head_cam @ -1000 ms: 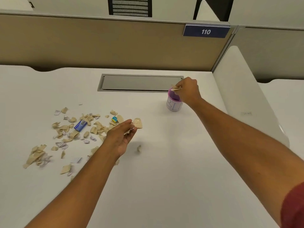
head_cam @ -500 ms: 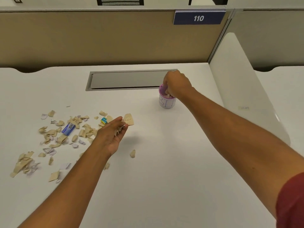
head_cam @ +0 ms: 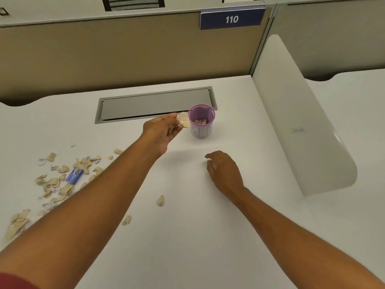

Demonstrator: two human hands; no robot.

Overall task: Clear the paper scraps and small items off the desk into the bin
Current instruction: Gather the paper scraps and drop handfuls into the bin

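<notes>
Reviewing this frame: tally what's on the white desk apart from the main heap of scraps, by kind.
Purple bin: 1
Blue item in the heap: 1
Stray scraps near the left arm: 2
Scraps held in left hand: 1 bunch
Total: 5

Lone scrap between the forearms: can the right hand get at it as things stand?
Probably yes. The right hand is empty and low over the desk, and the lone scrap lies in the open between both forearms, with nothing covering it.

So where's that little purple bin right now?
The purple bin stands upright toward the back of the desk, just in front of the grey cable hatch's right end, with the left hand holding paper scraps beside its rim.
</notes>
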